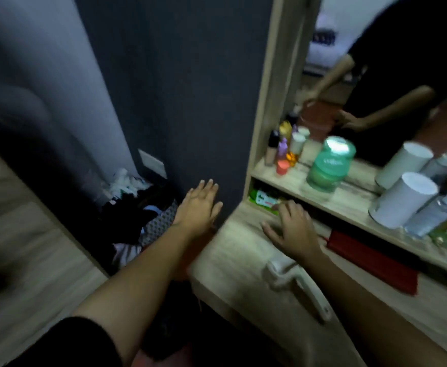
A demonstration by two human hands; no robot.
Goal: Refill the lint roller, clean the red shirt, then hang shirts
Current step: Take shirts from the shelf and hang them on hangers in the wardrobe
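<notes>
Both hands were released and held nothing. The left hand (199, 205) was stretched flat towards the dark wall above a laundry pile (148, 221). The right hand (293, 229) lay spread on the desk (243, 260), fingertips near a green packet (264, 198) on the lower shelf, probably seeking the refill. The lint roller (299, 290) lay unheld on the desk beside the right forearm. A red patch (203, 255) at the desk's left edge may be the shirt, but it was too blurred to confirm.

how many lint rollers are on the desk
1: the white lint roller lies on the desk, just camera-side of the right hand. Others may be hidden in the dark shelf gap.
</notes>
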